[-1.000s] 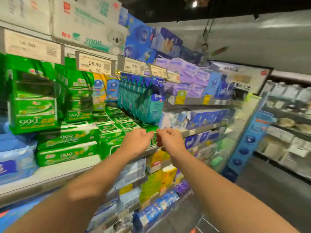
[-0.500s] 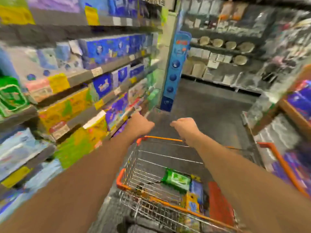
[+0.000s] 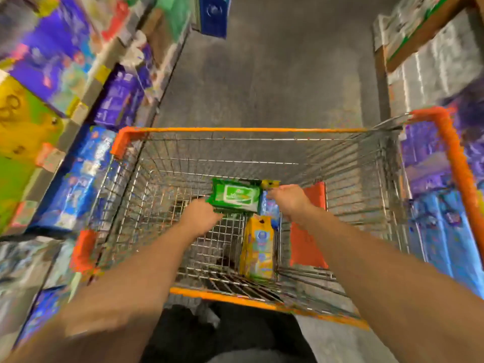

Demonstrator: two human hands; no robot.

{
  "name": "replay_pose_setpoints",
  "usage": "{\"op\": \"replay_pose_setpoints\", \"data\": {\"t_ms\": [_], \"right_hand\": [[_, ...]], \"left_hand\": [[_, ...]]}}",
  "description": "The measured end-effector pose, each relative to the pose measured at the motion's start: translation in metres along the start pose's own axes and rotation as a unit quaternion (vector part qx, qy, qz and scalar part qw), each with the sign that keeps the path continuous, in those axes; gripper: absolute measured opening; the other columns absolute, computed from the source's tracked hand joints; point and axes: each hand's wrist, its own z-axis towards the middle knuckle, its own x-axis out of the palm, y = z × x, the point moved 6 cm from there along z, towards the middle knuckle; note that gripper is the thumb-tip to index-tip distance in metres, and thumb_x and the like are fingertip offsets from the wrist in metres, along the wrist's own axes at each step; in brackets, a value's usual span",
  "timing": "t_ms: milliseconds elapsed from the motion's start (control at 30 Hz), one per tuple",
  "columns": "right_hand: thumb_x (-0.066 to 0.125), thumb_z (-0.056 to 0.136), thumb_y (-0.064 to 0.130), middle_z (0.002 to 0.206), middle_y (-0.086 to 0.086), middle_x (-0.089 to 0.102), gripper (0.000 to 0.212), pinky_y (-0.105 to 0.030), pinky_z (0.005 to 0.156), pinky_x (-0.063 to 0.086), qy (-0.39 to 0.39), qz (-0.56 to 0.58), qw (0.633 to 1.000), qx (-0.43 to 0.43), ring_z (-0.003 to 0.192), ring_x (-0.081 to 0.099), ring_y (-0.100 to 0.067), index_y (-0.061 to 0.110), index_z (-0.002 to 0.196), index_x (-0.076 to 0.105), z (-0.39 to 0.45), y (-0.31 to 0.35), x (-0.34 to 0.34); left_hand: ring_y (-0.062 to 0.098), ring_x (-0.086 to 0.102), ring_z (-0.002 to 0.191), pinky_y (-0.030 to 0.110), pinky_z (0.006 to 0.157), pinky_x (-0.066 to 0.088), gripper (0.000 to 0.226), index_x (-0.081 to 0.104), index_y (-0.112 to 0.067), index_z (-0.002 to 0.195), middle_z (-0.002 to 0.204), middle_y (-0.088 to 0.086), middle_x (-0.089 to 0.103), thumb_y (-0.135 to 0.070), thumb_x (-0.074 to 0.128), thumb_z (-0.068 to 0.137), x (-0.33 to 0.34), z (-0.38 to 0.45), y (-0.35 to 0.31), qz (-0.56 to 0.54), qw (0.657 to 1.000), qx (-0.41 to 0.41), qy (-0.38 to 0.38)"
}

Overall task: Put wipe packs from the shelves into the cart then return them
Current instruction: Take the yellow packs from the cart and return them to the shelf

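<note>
Inside the orange-rimmed wire cart [image 3: 235, 130] a green wipe pack [image 3: 235, 197] sits between my two hands. My left hand [image 3: 200, 217] holds its near left corner, fingers curled at the edge. My right hand [image 3: 288, 203] grips its right end. A yellow pack [image 3: 258, 247] stands on the cart floor just below the green one. A blue pack [image 3: 269, 209] shows partly behind my right hand. The view is blurred, so the fingertips are hard to make out.
Shelves of blue, purple and yellow packs [image 3: 78, 166] run close along the cart's left side. More stacked goods [image 3: 432, 179] line the right. An orange flap [image 3: 309, 231] hangs inside the cart's right part. Grey floor [image 3: 275, 74] stretches ahead.
My view swung from the green packs on the shelf down to the cart. Both hands dropped from above the cart's rim into the basket and closed on the green pack.
</note>
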Motion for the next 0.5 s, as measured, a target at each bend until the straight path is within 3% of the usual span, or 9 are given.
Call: {"op": "replay_pose_setpoints", "data": {"t_ms": [100,200,267,367,433,500], "right_hand": [[0.06,0.093,0.024,0.085,-0.003,0.058,0.024,-0.025,0.062,0.044,0.024,0.018,0.997,0.068,0.083,0.053,-0.019,0.023,0.07,0.055,0.025,-0.053,0.031],[0.063,0.092,0.021,0.074,-0.004,0.056,0.028,-0.016,0.056,0.041,0.026,0.018,0.992,0.123,0.069,0.052,-0.02,0.02,0.066,0.053,0.049,-0.1,0.06],[0.067,0.089,0.021,0.061,-0.001,0.05,0.031,-0.018,0.046,0.036,0.008,-0.005,0.988,0.154,0.061,0.049,-0.019,0.016,0.062,0.052,0.066,-0.13,0.077],[0.073,0.078,0.035,0.079,-0.006,0.067,0.024,-0.032,0.066,0.048,-0.008,-0.058,0.982,0.18,0.082,0.064,-0.026,0.013,0.077,0.066,0.096,-0.173,0.102],[0.074,0.073,0.037,0.087,-0.008,0.066,0.026,-0.036,0.074,0.05,-0.022,-0.034,0.979,0.201,0.084,0.063,-0.024,0.015,0.074,0.061,0.115,-0.201,0.115],[0.075,0.076,0.032,0.092,-0.006,0.064,0.023,-0.032,0.071,0.048,-0.026,-0.005,0.973,0.229,0.081,0.06,-0.022,0.017,0.08,0.06,0.128,-0.219,0.128]], "left_hand": [[0.033,0.064,0.079,0.033,0.069,0.051,0.05,0.066,0.005,0.078,0.071,0.012,0.055,-0.038,0.051,0.099,0.045,0.028,0.021,0.005,0.998,-0.023,0.053],[0.021,0.057,0.065,0.029,0.063,0.045,0.045,0.053,-0.01,0.065,0.067,0.004,0.052,-0.041,0.056,0.096,0.089,0.065,0.042,-0.012,0.994,-0.058,0.091],[0.02,0.056,0.072,0.032,0.071,0.049,0.038,0.063,-0.008,0.083,0.077,0.006,0.056,-0.042,0.055,0.097,0.123,0.09,0.053,-0.03,0.986,-0.078,0.142],[0.023,0.057,0.083,0.04,0.081,0.056,0.038,0.06,0.003,0.121,0.093,0.008,0.057,-0.028,0.054,0.099,0.177,0.122,0.065,-0.133,0.966,-0.116,0.191],[0.024,0.058,0.081,0.037,0.071,0.053,0.04,0.054,-0.003,0.132,0.094,0.008,0.06,-0.024,0.058,0.098,0.21,0.13,0.07,-0.24,0.934,-0.172,0.2],[0.02,0.055,0.072,0.027,0.057,0.047,0.049,0.045,-0.006,0.141,0.088,0.007,0.061,-0.025,0.061,0.098,0.238,0.135,0.069,-0.314,0.903,-0.211,0.202]]}}
